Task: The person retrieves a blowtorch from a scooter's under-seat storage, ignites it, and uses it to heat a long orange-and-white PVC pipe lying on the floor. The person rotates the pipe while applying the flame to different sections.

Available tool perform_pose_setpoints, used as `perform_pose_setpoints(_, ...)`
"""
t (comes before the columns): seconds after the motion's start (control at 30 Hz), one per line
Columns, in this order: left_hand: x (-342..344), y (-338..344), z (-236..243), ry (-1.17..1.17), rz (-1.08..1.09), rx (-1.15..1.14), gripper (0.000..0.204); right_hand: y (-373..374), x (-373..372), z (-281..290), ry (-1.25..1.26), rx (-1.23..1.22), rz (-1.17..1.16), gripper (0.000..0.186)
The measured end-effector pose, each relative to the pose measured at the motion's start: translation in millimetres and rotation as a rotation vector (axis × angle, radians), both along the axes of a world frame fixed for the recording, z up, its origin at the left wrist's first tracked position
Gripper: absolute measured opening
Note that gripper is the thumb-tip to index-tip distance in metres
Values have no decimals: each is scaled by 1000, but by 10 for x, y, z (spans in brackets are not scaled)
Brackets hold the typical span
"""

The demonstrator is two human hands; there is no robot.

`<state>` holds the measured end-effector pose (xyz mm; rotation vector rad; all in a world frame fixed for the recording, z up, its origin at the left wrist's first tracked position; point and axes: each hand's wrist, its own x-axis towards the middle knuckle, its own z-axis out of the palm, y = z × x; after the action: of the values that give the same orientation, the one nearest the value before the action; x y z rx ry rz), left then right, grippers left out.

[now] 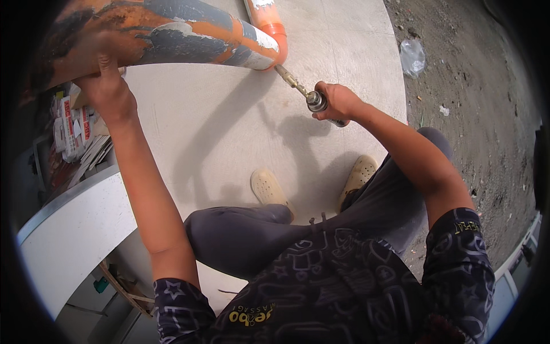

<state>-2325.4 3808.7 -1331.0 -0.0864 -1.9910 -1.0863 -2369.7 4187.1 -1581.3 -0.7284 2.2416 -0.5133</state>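
A thick orange pipe [189, 35] with peeling grey and white paint runs across the upper left and meets an orange elbow [279, 43]. My left hand [109, 86] is closed on the pipe's lower side, thumb up along it; the other fingers are hidden beneath. In my right hand [339, 103] is a gas blowtorch, its canister [316, 102] wrapped by my fingers. The brass nozzle [291, 78] points up and left, its tip close to the elbow's underside. Whether a flame burns there I cannot tell.
Below lies a pale floor slab [223, 109], with my beige clogs [266, 186] on it. Rough dirt ground [458, 103] borders it on the right, with a clear plastic bag [412, 58]. At left, a white curved ledge [74, 235] stands before stacked bags [71, 129] and boards.
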Motion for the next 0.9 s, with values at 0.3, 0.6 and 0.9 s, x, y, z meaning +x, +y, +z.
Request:
perform_pose_setpoints(0.3,-167,855,354,-79,142,45,89,-18,81,-78,25,-17,103,67)
perform_pose_setpoints(0.6,-418,1314,405,-179,78,-78,93,-366,295,-257,-17,1,87,72)
perform_pose_setpoints(0.9,-406,1557,455,-162,-3,107,69,-906,562,-298,-116,-67,-128,75)
